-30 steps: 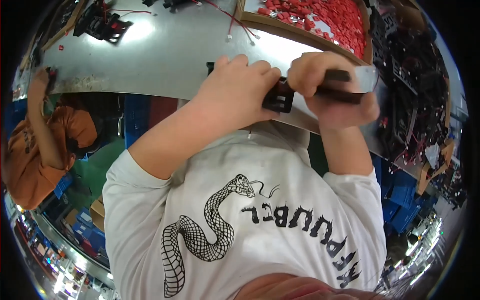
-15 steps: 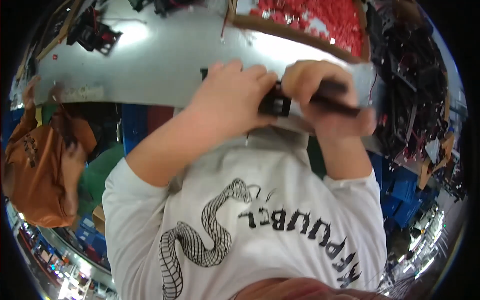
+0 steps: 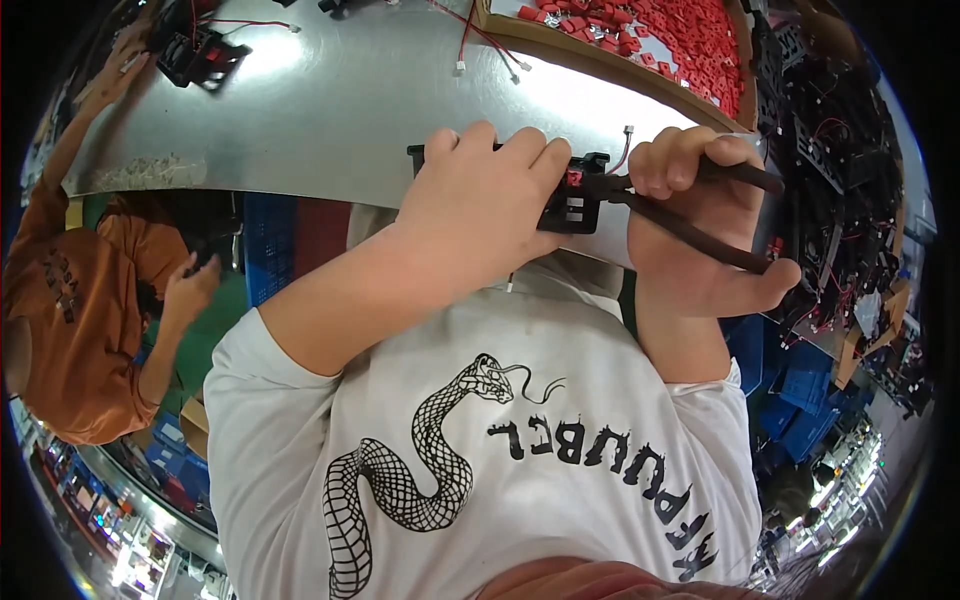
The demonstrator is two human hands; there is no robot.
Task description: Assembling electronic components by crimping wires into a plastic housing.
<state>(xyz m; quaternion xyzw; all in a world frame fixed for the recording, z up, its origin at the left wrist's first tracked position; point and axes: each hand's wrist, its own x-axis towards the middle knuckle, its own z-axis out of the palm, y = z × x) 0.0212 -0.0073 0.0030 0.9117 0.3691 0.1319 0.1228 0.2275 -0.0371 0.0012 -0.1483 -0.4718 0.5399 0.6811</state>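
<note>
My left hand (image 3: 480, 195) is closed over a black plastic housing (image 3: 560, 215) at the table's near edge, covering its middle. A small red part (image 3: 574, 178) shows in the housing's right end. In my right hand (image 3: 695, 200) is a pair of pliers (image 3: 690, 235) with dark handles spread apart. Its fingers curl round the upper handle, and the lower handle lies across the palm toward the thumb. The pliers' jaws reach the housing's right end beside the red part; their exact grip cannot be made out. A thin wire with a white plug (image 3: 628, 132) sticks up behind the jaws.
A cardboard tray (image 3: 590, 62) of small red parts stands at the far right of the metal table (image 3: 330, 150). Black housings with wires (image 3: 840, 190) are heaped on the right. Another black assembly (image 3: 200, 58) lies far left. A co-worker in orange (image 3: 85, 330) is at left.
The pliers' handles have spread wider, and my right hand has moved slightly right and opened out somewhat. My left hand stays on the housing. The co-worker's arm at left has reached farther forward.
</note>
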